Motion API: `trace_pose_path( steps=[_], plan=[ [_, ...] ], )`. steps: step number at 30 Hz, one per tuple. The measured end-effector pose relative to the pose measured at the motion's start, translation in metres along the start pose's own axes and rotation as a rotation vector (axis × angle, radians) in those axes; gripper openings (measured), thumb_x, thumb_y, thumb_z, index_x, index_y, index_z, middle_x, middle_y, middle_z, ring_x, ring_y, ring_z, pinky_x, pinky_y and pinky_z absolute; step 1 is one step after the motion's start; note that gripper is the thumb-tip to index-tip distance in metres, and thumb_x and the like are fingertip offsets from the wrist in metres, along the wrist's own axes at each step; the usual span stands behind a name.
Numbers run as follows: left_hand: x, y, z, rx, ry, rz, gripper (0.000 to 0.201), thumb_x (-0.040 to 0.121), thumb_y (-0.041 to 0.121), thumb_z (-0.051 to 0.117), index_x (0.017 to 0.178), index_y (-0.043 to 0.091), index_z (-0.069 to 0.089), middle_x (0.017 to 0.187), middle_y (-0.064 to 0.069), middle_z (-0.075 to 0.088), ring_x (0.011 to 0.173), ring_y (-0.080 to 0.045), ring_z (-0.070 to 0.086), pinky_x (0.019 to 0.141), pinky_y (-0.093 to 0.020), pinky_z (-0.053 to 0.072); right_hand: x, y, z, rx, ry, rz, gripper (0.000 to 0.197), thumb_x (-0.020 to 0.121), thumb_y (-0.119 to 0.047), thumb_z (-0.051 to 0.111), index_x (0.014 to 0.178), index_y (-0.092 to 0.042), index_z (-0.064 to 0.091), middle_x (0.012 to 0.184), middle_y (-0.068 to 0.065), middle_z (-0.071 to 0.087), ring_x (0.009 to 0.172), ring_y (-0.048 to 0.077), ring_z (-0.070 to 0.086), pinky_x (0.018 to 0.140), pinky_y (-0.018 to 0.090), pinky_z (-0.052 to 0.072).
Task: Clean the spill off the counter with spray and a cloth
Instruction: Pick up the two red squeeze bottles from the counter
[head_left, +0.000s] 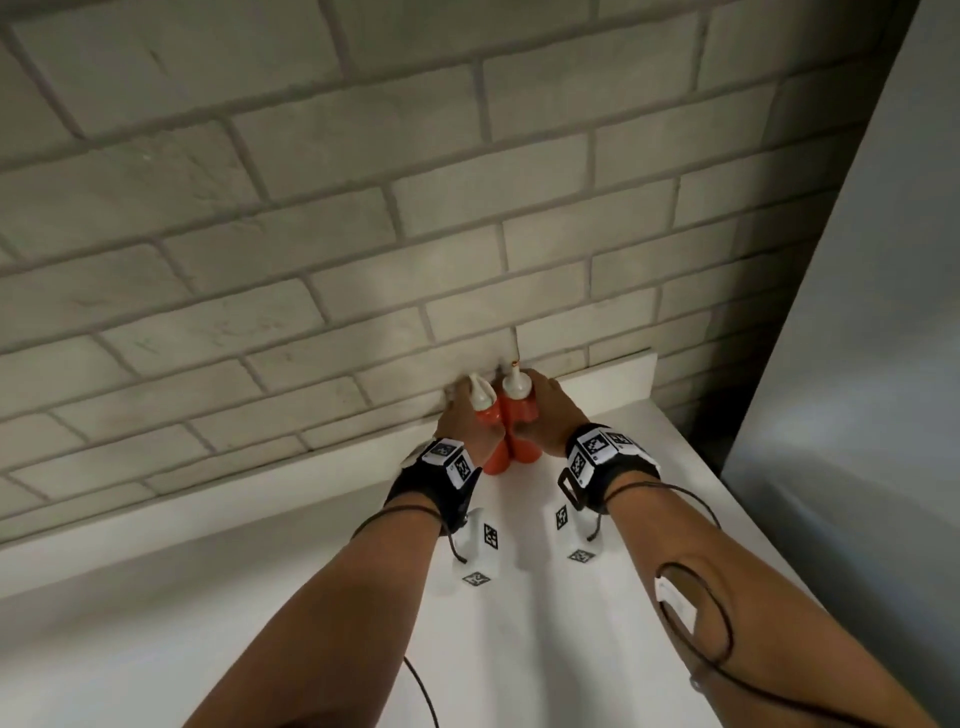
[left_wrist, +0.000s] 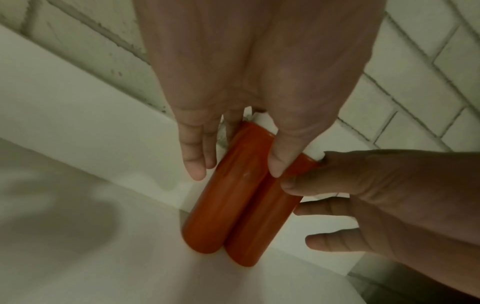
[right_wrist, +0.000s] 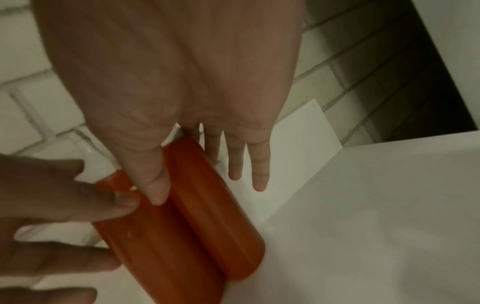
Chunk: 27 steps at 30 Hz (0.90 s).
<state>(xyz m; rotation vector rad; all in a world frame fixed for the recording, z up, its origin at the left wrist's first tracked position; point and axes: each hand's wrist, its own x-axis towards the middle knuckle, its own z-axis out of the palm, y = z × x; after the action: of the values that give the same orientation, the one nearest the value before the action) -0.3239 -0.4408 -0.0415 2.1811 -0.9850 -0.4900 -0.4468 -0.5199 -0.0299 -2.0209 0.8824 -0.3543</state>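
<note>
Two red squeeze bottles with white nozzle caps stand upright, touching each other, on the white counter (head_left: 519, 597) against the brick wall. My left hand (head_left: 464, 423) holds the left bottle (head_left: 497, 457) between thumb and fingers, just below its cap. The right bottle (head_left: 522, 413) is held the same way by my right hand (head_left: 543, 410). In the left wrist view my thumb lies between the left bottle (left_wrist: 228, 195) and the right bottle (left_wrist: 265, 222). The right wrist view shows the right bottle (right_wrist: 215, 205) under my thumb. No cloth or spill shows.
The brick wall (head_left: 311, 234) rises right behind the bottles, above a low white ledge (head_left: 618, 371). The counter ends at the right by a dark gap (head_left: 711, 415), with a tall grey panel (head_left: 857, 338) beyond it.
</note>
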Motion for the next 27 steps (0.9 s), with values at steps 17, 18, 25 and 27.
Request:
trace_pose_path(
  steps=[17, 18, 25, 27],
  plan=[
    [-0.109, -0.035, -0.083, -0.107, 0.013, 0.078, 0.049, 0.088, 0.023, 0.070, 0.132, 0.024, 0.047, 0.118, 0.003, 0.066, 0.107, -0.017, 0.064, 0.091, -0.030, 0.050, -0.063, -0.008, 0.014, 0.169, 0.168, -0.130, 0.062, 0.074, -0.016, 0.077, 0.113, -0.050, 0.043, 0.102, -0.018, 0.063, 0.095, 0.008, 0.063, 0.077, 0.027, 0.051],
    [-0.120, -0.041, -0.094, -0.124, 0.014, 0.087, 0.051, 0.088, 0.023, 0.070, 0.133, 0.025, 0.047, 0.120, 0.003, 0.066, 0.109, -0.016, 0.064, 0.094, -0.032, 0.051, -0.072, -0.015, 0.016, 0.171, 0.151, -0.148, 0.062, 0.074, -0.019, 0.077, 0.112, -0.054, 0.042, 0.104, -0.019, 0.063, 0.097, 0.006, 0.062, 0.080, 0.028, 0.052],
    [-0.202, -0.101, -0.175, -0.234, 0.062, 0.115, 0.051, 0.087, 0.015, 0.073, 0.130, 0.025, 0.049, 0.115, 0.009, 0.069, 0.105, -0.006, 0.067, 0.094, -0.040, 0.056, -0.136, -0.076, 0.061, 0.125, 0.040, -0.251, 0.059, 0.081, -0.027, 0.076, 0.127, -0.043, 0.042, 0.117, -0.011, 0.062, 0.105, 0.013, 0.061, 0.088, 0.038, 0.052],
    [-0.225, -0.122, -0.199, -0.272, 0.058, 0.107, 0.053, 0.088, 0.015, 0.072, 0.133, 0.029, 0.048, 0.118, 0.011, 0.068, 0.108, -0.007, 0.066, 0.094, -0.040, 0.057, -0.155, -0.098, 0.083, 0.122, -0.001, -0.280, 0.057, 0.082, -0.029, 0.076, 0.123, -0.049, 0.041, 0.120, -0.014, 0.061, 0.107, 0.013, 0.060, 0.089, 0.039, 0.052]
  ],
)
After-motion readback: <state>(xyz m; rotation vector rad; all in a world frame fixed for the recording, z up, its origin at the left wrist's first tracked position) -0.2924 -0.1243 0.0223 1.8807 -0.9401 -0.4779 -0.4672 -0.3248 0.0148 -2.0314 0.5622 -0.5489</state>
